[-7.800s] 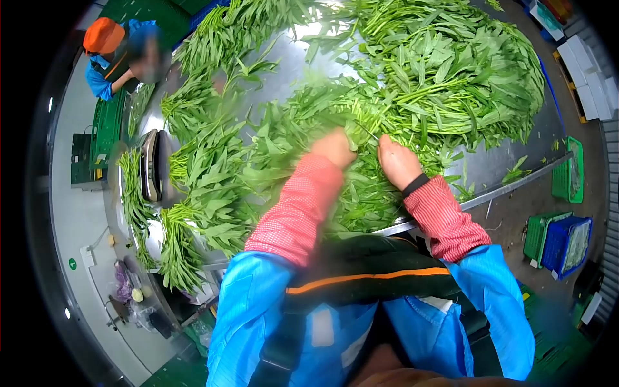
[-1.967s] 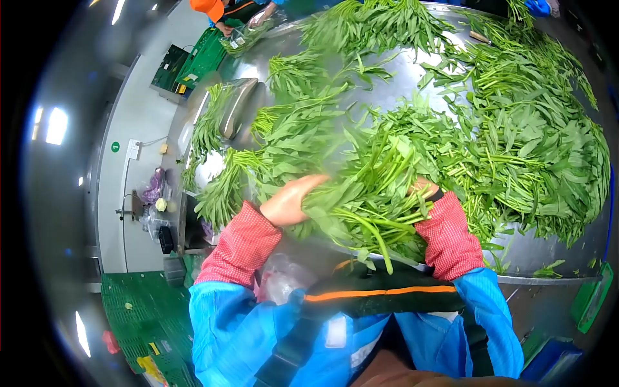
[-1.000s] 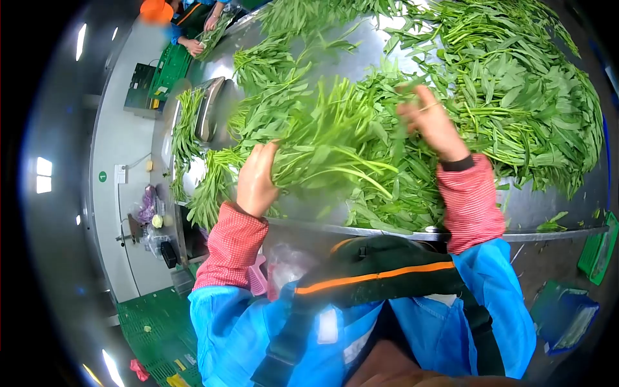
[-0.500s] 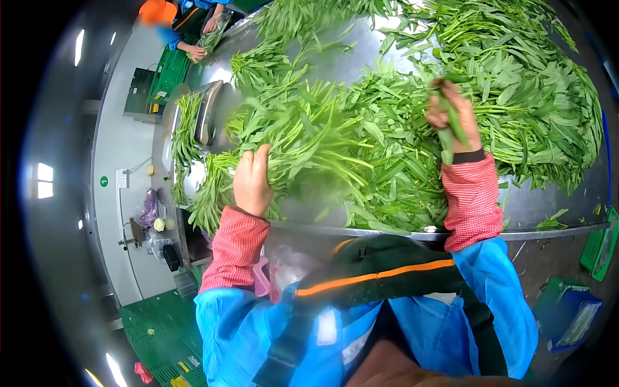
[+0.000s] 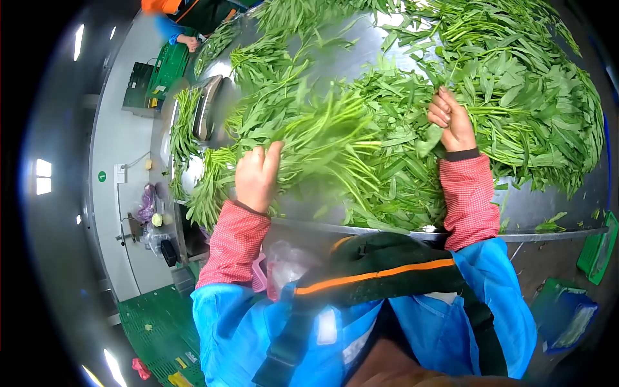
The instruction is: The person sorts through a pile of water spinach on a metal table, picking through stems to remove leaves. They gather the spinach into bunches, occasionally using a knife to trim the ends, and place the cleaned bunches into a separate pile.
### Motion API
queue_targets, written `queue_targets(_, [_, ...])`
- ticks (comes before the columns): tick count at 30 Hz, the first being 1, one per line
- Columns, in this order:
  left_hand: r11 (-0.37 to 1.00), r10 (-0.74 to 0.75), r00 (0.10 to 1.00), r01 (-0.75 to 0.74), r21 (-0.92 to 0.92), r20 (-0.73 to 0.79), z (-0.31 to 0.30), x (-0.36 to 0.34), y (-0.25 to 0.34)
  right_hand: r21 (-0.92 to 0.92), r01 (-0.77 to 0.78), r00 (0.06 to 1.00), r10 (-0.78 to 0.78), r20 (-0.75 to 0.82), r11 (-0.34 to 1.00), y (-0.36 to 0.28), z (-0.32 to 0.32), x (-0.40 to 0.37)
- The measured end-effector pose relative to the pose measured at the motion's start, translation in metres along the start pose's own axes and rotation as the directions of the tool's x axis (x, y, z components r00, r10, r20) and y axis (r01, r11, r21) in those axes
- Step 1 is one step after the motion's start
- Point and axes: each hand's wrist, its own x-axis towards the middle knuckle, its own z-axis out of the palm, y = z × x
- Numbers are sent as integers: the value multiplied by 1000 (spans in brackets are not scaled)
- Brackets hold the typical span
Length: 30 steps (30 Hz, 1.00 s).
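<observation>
My left hand (image 5: 256, 175) is closed round a bunch of water spinach (image 5: 335, 132), its pale green stem ends pointing right and spread apart. My right hand (image 5: 453, 119) has its fingers curled in over the loose greens. Some water spinach leaves (image 5: 428, 140) stick out below its fingers; how many it grips is hidden. Under and between the hands lies a heap of loose leaves (image 5: 400, 174) on the metal table (image 5: 309, 209). A larger pile of water spinach (image 5: 535, 109) rises just right of my right hand.
A scale (image 5: 207, 106) stands at the left of the table, with bundled greens (image 5: 185, 126) beside it. Another person's hand (image 5: 189, 42) shows at the far upper left, near a green crate (image 5: 169, 69). More green crates (image 5: 158, 329) are at the lower left.
My left hand's bunch has swung a little to the right and up. My right hand has drawn its fingers in, and the leaves that stood out from it hang lower. The other person has shifted.
</observation>
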Motion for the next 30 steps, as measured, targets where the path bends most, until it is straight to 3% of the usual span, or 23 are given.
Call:
queue_targets(2, [1000, -2, 1000, 2, 15, 9, 1, -2, -2, -229, -103, 994, 108, 9, 968, 3, 3, -9])
queue_targets(4, [1000, 19, 1000, -19, 18, -7, -1, 4, -1, -514, -249, 969, 206, -140, 821, 22, 33, -13])
queue_targets(5, [999, 43, 999, -42, 19, -19, -2, 9, 2, -640, -270, 962, 178, -205, 719, 41, 43, -7])
queue_targets(6, [997, 68, 997, -68, 22, -30, -4, 16, 7, -770, -204, 977, 172, -124, 605, 53, 62, -8])
queue_targets(7, [995, 97, 994, -96, 25, -41, -6, 21, 11, -760, -157, 974, 227, -12, 631, 77, 62, -2])
queue_targets(9, [994, 109, 993, -108, 14, -54, -8, 27, 13, -852, -60, 996, 92, -15, 520, 129, 13, 27])
queue_targets(10, [994, 106, 993, -106, 10, -57, -10, 26, 13, -814, -46, 999, 15, -45, 578, 112, 32, 23])
queue_targets(11, [995, 95, 994, -94, 14, -49, -11, 22, 10, -694, -211, 961, 18, -274, 688, 77, 43, 17])
queue_targets(13, [996, 84, 996, -83, 12, -31, -13, 8, 3, -423, -49, 967, -63, -246, 905, 40, 2, 25])
queue_targets(14, [997, 82, 996, -81, 9, -25, -13, 3, 1, -422, 15, 963, -127, -238, 906, 23, -6, 23])
queue_targets(15, [997, 73, 997, -73, 12, 1, -14, 0, 0, -397, -3, 980, -76, -182, 918, 12, -7, 19])
queue_targets(16, [996, 94, 996, -94, 11, -7, -14, -1, 1, -512, -78, 976, -39, -214, 855, 5, -5, 16])
queue_targets(18, [990, 141, 990, -141, 9, -28, -15, 1, 2, -659, -25, 1000, 25, -9, 751, 10, 6, 20])
queue_targets(19, [986, 164, 986, -164, 2, -10, -14, 1, 1, -849, 30, 999, 7, 39, 528, 7, 21, 21])
queue_targets(20, [980, 199, 980, -199, -6, -24, -14, 4, 2, -935, 322, 947, -76, 314, 149, 12, 28, 31])
queue_targets(21, [972, 235, 971, -236, -14, -37, -16, 10, 5, -953, 223, 971, 40, 235, 205, 16, 51, 31])
queue_targets(22, [961, 275, 960, -276, -21, -52, -18, 17, 6, -971, 236, 967, 101, 232, -29, 19, 79, 25])
queue_targets(24, [944, 325, 944, -327, -36, -66, -21, 27, 8, -798, 543, 838, 103, 537, -261, 61, 71, 32])
queue_targets(25, [940, 335, 940, -339, -43, -67, -24, 31, 9, -843, 481, 861, 309, 404, -240, 58, 81, 29])
queue_targets(26, [937, 343, 937, -347, -50, -66, -26, 34, 9, -880, 413, 826, 504, 254, -235, 55, 89, 22])
queue_targets(28, [945, 309, 950, -312, -93, -48, -25, 33, 7, -870, 489, 809, 406, 425, -63, 65, 63, 11])
queue_targets(30, [946, 277, 961, -275, -174, -10, -21, 27, 8, -879, 452, 830, 432, 354, -149, 65, 50, 0])
